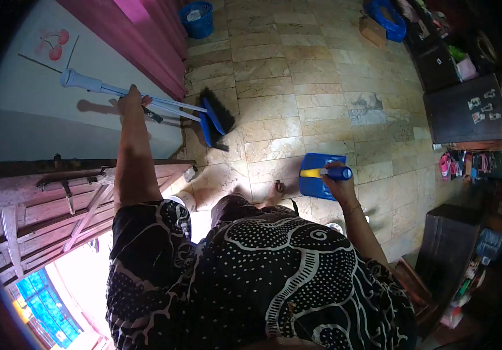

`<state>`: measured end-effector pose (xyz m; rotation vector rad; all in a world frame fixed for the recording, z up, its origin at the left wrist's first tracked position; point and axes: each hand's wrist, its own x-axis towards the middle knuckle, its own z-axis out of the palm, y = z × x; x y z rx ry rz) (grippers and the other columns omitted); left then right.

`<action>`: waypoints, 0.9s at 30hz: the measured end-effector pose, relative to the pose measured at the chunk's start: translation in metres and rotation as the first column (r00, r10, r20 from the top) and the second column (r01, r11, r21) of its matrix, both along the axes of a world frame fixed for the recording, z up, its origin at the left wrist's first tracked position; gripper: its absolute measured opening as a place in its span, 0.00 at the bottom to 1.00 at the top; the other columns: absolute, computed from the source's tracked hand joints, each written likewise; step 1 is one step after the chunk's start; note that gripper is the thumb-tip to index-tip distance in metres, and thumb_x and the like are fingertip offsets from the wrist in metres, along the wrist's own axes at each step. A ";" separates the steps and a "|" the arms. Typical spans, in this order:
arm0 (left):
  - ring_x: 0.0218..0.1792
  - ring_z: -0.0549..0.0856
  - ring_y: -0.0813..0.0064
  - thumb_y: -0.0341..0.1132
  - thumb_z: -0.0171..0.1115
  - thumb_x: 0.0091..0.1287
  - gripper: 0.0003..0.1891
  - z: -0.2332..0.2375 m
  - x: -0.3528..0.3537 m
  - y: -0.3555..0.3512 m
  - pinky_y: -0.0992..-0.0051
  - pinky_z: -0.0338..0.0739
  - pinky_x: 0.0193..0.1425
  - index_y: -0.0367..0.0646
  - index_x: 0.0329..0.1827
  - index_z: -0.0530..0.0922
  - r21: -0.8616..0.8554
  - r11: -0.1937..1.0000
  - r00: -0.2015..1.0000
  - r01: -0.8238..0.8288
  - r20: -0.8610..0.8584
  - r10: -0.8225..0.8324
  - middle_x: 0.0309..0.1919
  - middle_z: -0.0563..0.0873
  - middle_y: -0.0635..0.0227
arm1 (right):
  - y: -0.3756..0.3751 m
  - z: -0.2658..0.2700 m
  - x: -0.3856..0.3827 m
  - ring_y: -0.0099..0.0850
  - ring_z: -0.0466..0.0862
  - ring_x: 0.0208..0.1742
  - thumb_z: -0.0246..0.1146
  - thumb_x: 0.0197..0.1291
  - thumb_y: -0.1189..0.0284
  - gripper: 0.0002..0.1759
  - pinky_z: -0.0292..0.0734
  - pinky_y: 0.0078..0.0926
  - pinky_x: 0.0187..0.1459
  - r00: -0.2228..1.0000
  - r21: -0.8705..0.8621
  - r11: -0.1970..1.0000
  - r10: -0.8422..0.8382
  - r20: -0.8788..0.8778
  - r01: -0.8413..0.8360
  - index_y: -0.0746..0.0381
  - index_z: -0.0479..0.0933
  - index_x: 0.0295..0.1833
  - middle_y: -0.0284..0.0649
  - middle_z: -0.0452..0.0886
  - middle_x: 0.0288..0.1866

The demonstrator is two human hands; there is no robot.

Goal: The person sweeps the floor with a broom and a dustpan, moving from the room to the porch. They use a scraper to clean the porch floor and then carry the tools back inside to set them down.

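Observation:
At the wall on the left, my left hand (131, 102) is closed around the pale blue handle of a broom (172, 104). Two broom heads with blue blocks and dark bristles (222, 114) are at the floor by the wall, their handles side by side. A short dark patterned piece (153, 115) shows just below my left hand; what it belongs to I cannot make out. My right hand (340, 189) grips the upright blue and yellow handle of a dustpan (312, 189). The dustpan's blue pan is low, over the tiled floor.
A wooden door (41, 216) stands at the left, with a bright opening below it. A pink curtain (152, 41) hangs near a blue basket (197, 22). Along the right are dark cabinets (467, 111), a cardboard box (373, 31) and a dark bin-like box (446, 242).

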<state>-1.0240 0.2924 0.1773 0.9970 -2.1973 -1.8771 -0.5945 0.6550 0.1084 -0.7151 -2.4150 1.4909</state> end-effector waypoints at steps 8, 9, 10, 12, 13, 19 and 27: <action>0.19 0.82 0.67 0.40 0.60 0.56 0.24 -0.023 -0.021 -0.035 0.77 0.79 0.19 0.21 0.42 0.67 -0.130 0.991 0.999 -0.028 -0.039 0.023 0.25 0.79 0.53 | -0.041 -0.056 -0.141 0.44 0.79 0.37 0.63 0.39 0.73 0.13 0.74 0.31 0.40 0.972 0.109 0.967 0.234 -0.011 -0.232 0.61 0.74 0.36 0.46 0.78 0.34; 0.19 0.82 0.67 0.40 0.60 0.56 0.24 -0.031 -0.026 -0.046 0.77 0.79 0.19 0.21 0.42 0.67 -0.139 0.990 0.999 -0.024 -0.030 0.020 0.25 0.79 0.53 | -0.053 -0.069 -0.158 0.31 0.79 0.35 0.64 0.40 0.75 0.11 0.73 0.24 0.40 0.970 0.134 0.961 0.243 0.022 -0.244 0.59 0.74 0.33 0.38 0.78 0.33; 0.18 0.81 0.68 0.39 0.61 0.55 0.23 -0.042 -0.034 -0.061 0.77 0.78 0.18 0.22 0.40 0.68 -0.142 0.988 0.997 -0.063 -0.062 0.055 0.25 0.79 0.54 | -0.066 -0.072 -0.177 0.35 0.79 0.35 0.64 0.39 0.74 0.11 0.73 0.26 0.39 0.954 0.129 0.946 0.292 0.062 -0.298 0.59 0.74 0.33 0.41 0.78 0.33; 0.18 0.80 0.69 0.38 0.63 0.54 0.22 -0.047 -0.041 -0.068 0.76 0.78 0.17 0.23 0.39 0.70 -0.145 0.985 0.992 -0.092 -0.095 0.078 0.25 0.79 0.55 | -0.092 -0.079 -0.214 0.42 0.78 0.37 0.64 0.37 0.72 0.13 0.73 0.32 0.39 0.930 0.123 0.922 0.358 0.084 -0.367 0.60 0.74 0.34 0.45 0.78 0.34; 0.18 0.79 0.70 0.37 0.64 0.52 0.20 -0.044 -0.040 -0.067 0.77 0.77 0.17 0.25 0.38 0.71 -0.185 0.972 0.990 -0.142 -0.038 0.137 0.26 0.79 0.57 | -0.108 -0.082 -0.230 0.44 0.78 0.38 0.65 0.37 0.71 0.15 0.73 0.34 0.39 0.948 0.142 0.937 0.318 0.025 -0.318 0.60 0.75 0.35 0.46 0.78 0.35; 0.21 0.77 0.74 0.34 0.66 0.50 0.16 -0.053 -0.028 -0.069 0.81 0.74 0.18 0.31 0.37 0.73 -0.150 0.979 0.969 -0.136 -0.225 0.100 0.29 0.78 0.62 | -0.181 -0.123 -0.302 0.45 0.79 0.33 0.68 0.36 0.67 0.15 0.74 0.35 0.37 0.958 -0.034 0.960 0.279 0.068 -0.278 0.60 0.76 0.33 0.47 0.79 0.30; 0.27 0.80 0.70 0.32 0.63 0.54 0.19 -0.066 -0.038 -0.078 0.79 0.76 0.18 0.30 0.45 0.70 -0.227 0.961 0.977 -0.157 -0.177 0.118 0.38 0.78 0.57 | -0.256 -0.147 -0.344 0.46 0.79 0.35 0.66 0.43 0.61 0.17 0.75 0.37 0.38 0.981 -0.037 0.989 0.148 0.124 -0.144 0.61 0.76 0.36 0.49 0.79 0.32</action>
